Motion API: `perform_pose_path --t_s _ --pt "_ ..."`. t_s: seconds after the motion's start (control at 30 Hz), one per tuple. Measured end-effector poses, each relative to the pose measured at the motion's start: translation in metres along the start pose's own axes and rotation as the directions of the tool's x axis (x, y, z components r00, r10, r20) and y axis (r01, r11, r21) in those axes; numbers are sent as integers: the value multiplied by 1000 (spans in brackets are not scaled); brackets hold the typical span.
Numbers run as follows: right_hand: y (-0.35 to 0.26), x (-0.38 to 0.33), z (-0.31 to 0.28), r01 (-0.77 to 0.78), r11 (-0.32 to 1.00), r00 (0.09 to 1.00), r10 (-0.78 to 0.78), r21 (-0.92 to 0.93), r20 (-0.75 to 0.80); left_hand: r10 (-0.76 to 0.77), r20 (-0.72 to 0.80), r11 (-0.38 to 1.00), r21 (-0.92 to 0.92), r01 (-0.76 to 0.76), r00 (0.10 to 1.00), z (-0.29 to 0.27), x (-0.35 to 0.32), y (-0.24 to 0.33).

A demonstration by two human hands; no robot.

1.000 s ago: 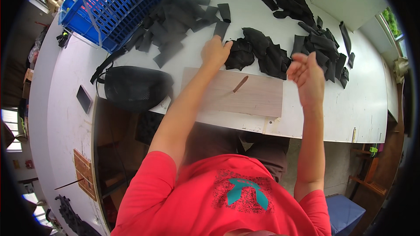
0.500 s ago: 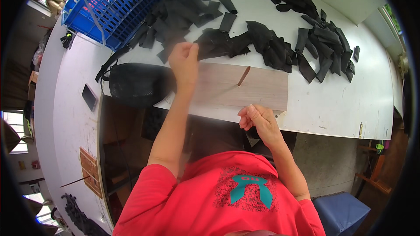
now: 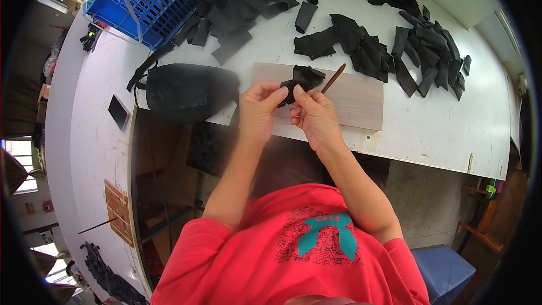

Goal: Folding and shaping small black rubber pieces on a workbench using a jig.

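Note:
Between my two hands is a crumpled black fabric piece [image 3: 306, 77], above a pale wooden board [image 3: 361, 101]. My left hand [image 3: 259, 112] pinches its left edge between thumb and fingers. My right hand [image 3: 319, 117] grips it lower down, close beside the left, with the thumb on top and the fingers curled. A brown pointed stick [image 3: 336, 75] rises from the board just right of the fabric; its base is hidden behind my right hand.
Loose black fabric pieces lie in piles at the back left [image 3: 240, 8], back middle [image 3: 361, 45] and right [image 3: 432, 51]. A blue plastic basket [image 3: 155, 3] stands back left. Nearer are a black mesh-like bag [image 3: 183, 93] and a phone [image 3: 118, 112]. A blue stool [image 3: 443, 274] is lower right.
My left hand has come back from the piles toward me, and a fabric piece has left the middle pile. My right hand has moved up and left; both hands now hold the piece.

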State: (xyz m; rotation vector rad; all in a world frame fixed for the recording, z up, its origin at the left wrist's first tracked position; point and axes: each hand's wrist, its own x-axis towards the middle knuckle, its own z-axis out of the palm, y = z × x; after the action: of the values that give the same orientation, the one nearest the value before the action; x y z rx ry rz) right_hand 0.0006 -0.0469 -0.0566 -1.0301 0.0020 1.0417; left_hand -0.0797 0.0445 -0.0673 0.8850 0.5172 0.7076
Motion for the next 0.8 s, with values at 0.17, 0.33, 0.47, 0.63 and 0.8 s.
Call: perform_pose_path --t_s 0.17,0.33,0.47,0.63,0.8 --pt "0 2 6 74 993 997 -73 92 -9 85 -193 993 97 -67 978 -2 29 -2" --pt "-2 -2 -2 134 981 991 -137 141 13 235 -111 765 634 -113 966 8 31 24" --pt "-15 -18 -8 126 983 984 -107 -136 140 -441 291 896 93 434 849 8 18 22" --pt "-37 -40 -15 160 853 985 -110 -496 130 -292 470 918 -106 381 833 6 8 1" --pt "-69 -59 -34 245 486 970 -123 -839 212 199 522 764 448 -465 830 37 -16 14"
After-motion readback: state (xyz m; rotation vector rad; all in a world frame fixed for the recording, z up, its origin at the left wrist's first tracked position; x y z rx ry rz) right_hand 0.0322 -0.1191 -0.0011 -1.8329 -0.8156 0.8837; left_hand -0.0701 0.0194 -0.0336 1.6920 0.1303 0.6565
